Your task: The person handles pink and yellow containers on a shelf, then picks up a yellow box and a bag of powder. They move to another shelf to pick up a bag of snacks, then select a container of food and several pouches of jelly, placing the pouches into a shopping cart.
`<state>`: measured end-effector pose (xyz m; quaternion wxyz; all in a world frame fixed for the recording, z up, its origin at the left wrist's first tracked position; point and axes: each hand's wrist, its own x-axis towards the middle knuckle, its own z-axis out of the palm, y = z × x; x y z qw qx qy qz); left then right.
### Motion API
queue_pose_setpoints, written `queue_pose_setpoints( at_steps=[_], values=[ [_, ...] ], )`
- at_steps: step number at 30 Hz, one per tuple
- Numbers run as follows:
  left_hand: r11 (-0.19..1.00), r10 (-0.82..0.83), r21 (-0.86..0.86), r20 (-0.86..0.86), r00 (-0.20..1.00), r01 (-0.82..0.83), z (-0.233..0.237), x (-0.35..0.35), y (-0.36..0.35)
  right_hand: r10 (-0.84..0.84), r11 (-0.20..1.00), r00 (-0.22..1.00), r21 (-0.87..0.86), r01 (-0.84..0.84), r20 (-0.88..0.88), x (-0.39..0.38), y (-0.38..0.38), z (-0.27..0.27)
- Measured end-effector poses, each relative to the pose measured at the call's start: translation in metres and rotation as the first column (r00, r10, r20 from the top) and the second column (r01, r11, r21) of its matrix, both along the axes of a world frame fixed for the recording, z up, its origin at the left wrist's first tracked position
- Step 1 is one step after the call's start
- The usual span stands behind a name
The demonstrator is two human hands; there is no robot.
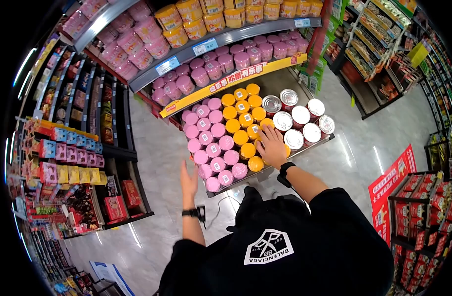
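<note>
My right hand (273,145) rests palm down, fingers spread, over the right side of a block of yellow-lidded jars (245,119), hiding some lids. Beside the front left corner of the low display, my left hand (189,178) is raised with its fingers stretched out, holding nothing. Closest to it are upright pink-lidded jars (217,164), packed in rows left of the yellow ones. Silver-topped cans (300,115) with red sides stand to the right of my right hand. Several lids carry white barcode labels. All of them stand on a dark display shelf (310,148).
Behind the display rises a shelf unit with a yellow sign strip (235,79), pink jars (199,76) and yellow jars (189,11). Snack shelves (70,163) stand at left. A red sign (391,187) and red packets (411,202) are at right. Grey tiled floor (152,143) surrounds the display.
</note>
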<state>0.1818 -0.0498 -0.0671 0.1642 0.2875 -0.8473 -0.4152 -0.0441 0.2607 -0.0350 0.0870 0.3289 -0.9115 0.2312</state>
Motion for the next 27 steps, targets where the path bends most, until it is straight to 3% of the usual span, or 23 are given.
queue_pose_setpoints(
  at_steps=[5,7,9,11,14,17,19,21,23,25,26,27],
  values=[
    [0.979,0.187,0.045,0.212,0.959,-0.201,-0.049,0.13,0.09,0.037,0.997,0.999,-0.069,-0.039,-0.033,0.0,0.009,-0.009],
    [0.99,0.116,0.024,0.428,0.896,-0.14,-0.064,0.17,0.128,0.051,0.991,0.998,-0.124,-0.055,-0.038,-0.002,0.012,-0.016],
    [0.984,-0.151,0.175,0.662,0.734,0.045,-0.048,0.191,0.166,0.071,0.98,0.993,-0.177,-0.087,-0.093,-0.001,0.015,-0.02],
    [0.92,-0.332,0.383,0.646,0.687,0.085,-0.036,0.207,0.203,0.078,0.98,0.993,-0.178,-0.093,-0.089,-0.002,0.016,-0.023],
    [0.913,-0.177,0.4,0.559,0.81,-0.077,-0.024,0.23,0.254,0.08,0.976,0.994,-0.199,-0.093,-0.075,-0.002,0.017,-0.025],
    [0.931,-0.079,0.338,0.551,0.831,-0.136,-0.021,0.259,0.284,0.142,0.957,0.99,-0.256,-0.133,0.016,-0.003,0.023,-0.024],
    [0.93,-0.064,0.332,0.565,0.823,-0.156,-0.013,0.276,0.296,0.161,0.856,0.933,-0.516,0.03,0.322,-0.005,0.03,-0.026],
    [0.945,-0.102,0.305,0.621,0.777,-0.119,-0.008,0.288,0.298,0.386,0.682,0.832,-0.731,0.033,0.398,-0.015,0.045,-0.033],
    [0.954,-0.057,0.269,0.588,0.807,-0.128,-0.02,0.299,0.299,0.341,0.693,0.874,-0.721,0.015,0.346,-0.002,0.081,-0.04],
    [0.95,0.021,0.248,0.555,0.832,-0.19,-0.027,0.303,0.297,0.35,0.704,0.808,-0.702,0.108,0.475,0.023,0.124,-0.049],
    [0.921,0.077,0.291,0.52,0.851,-0.261,-0.029,0.304,0.298,0.283,0.767,0.919,-0.64,-0.044,0.276,0.044,0.159,-0.049],
    [0.918,0.104,0.284,0.498,0.861,-0.275,-0.038,0.309,0.298,0.274,0.805,0.844,-0.591,0.061,0.461,0.066,0.19,-0.056]
  ],
)
